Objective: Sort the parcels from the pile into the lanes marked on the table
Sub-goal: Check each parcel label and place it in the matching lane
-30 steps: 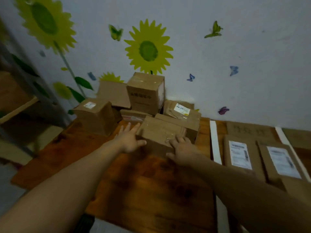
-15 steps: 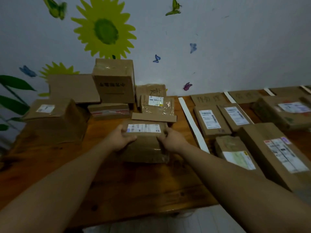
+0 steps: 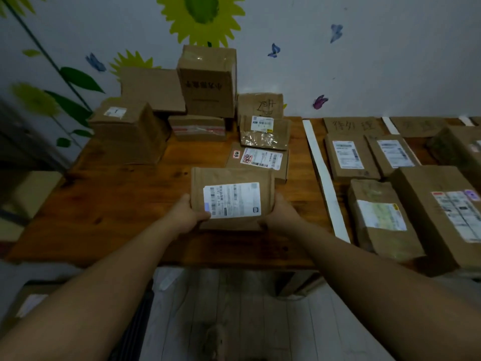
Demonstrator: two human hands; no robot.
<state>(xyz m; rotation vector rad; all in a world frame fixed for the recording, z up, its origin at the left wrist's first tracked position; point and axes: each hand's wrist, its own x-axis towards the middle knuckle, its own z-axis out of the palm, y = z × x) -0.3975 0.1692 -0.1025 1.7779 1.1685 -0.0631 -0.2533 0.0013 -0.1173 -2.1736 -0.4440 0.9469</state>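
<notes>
At the wooden table (image 3: 125, 204), with the pile (image 3: 207, 82) and my brown parcel (image 3: 231, 175) both left of the white lane strip (image 3: 324, 178), left hand (image 3: 186, 216) and right hand (image 3: 282, 217) clamp the parcel's opposite edges; I should read its label (image 3: 231, 200) squarely before crossing the strip.

brown parcel (image 3: 231, 175) w/ white label (image 3: 231, 200); table (image 3: 125, 204) reddish-brown, grainy; lane strip (image 3: 322, 175) white; sunflower decal (image 3: 203, 19) yellow-green; butterfly (image 3: 319, 102) prob. purple.

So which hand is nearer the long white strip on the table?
Right. The right hand grips the parcel on the side toward the white strip; the left hand grips its opposite side, farther off.
</notes>
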